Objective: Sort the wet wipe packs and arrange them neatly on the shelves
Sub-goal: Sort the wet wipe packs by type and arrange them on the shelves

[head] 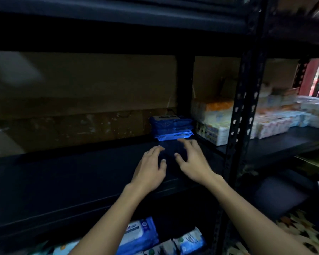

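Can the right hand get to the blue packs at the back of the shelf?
Probably yes. The right hand is open just in front of the stack of blue packs, fingertips nearly at its lowest pack. Only bare black shelf lies around it, and the left hand sits beside it.

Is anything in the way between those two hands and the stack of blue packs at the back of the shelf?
Nothing visible. The left hand and right hand hover just before the blue packs, with only bare dark shelf between. The pale packs sit off to the right.

Left hand (151, 166) and right hand (192, 159) open over dark shelf (72, 173), just before stacked blue wipe packs (171, 127)
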